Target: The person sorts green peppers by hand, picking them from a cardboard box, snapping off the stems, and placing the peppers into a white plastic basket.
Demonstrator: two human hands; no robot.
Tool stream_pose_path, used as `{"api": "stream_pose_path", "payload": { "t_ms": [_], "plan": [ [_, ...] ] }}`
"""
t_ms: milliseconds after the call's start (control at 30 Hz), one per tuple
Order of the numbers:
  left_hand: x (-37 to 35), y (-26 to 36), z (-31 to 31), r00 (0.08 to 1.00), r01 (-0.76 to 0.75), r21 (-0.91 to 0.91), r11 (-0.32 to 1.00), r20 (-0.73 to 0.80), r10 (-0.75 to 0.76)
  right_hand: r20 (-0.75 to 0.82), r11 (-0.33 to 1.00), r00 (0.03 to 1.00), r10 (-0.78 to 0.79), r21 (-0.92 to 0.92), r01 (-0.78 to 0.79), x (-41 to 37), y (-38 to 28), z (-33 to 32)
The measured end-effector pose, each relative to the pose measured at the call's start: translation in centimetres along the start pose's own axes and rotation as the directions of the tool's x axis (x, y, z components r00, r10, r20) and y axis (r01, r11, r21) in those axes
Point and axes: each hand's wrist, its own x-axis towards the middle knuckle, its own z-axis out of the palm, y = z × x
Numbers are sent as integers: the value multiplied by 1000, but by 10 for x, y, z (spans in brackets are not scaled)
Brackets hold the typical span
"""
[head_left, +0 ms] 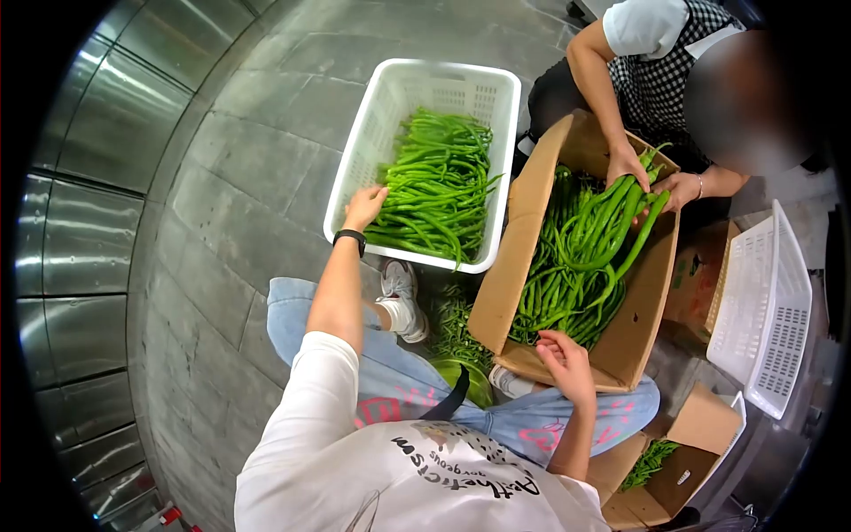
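Note:
Long green chili peppers (pixel 434 182) lie mostly side by side in a white plastic basket (pixel 352 142) on the floor. At its left side my left hand (pixel 363 209) touches the ends of those peppers, fingers loosely bent, none visibly gripped. A cardboard box (pixel 517 222) to the right is filled with more long green peppers (pixel 567 284). My right hand (pixel 568 365) hovers by the box's near edge, fingers relaxed and apart, holding nothing. Across the box, a co-worker's two hands (pixel 651 182) hold a bunch of peppers.
Beneath my legs are a green bowl (pixel 474 381) and scattered stems or small peppers (pixel 456 328). To the right stands a white basket (pixel 764 310) on its side. A smaller open carton (pixel 678 474) with some green peppers sits lower right. Metal panels (pixel 89 284) line the left.

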Motion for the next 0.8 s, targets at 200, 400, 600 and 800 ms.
{"api": "stream_pose_path", "payload": {
  "t_ms": [200,400,600,800],
  "plan": [
    [-26,13,-13,978,43,-108,993,-201,-65,10,1000,1000,-1,-5,1,1,6,2],
    [-47,49,-25,869,-283,464,839,-246,429,9,998,999,43,39,-44,5,10,0],
    [-38,63,-53,960,-259,415,872,9,281,-3,1000,1000,7,29,-7,5,18,-4],
    [-182,132,-198,675,-507,52,860,-597,434,-13,997,1000,29,69,-28,4,26,-24]
  ]
}}
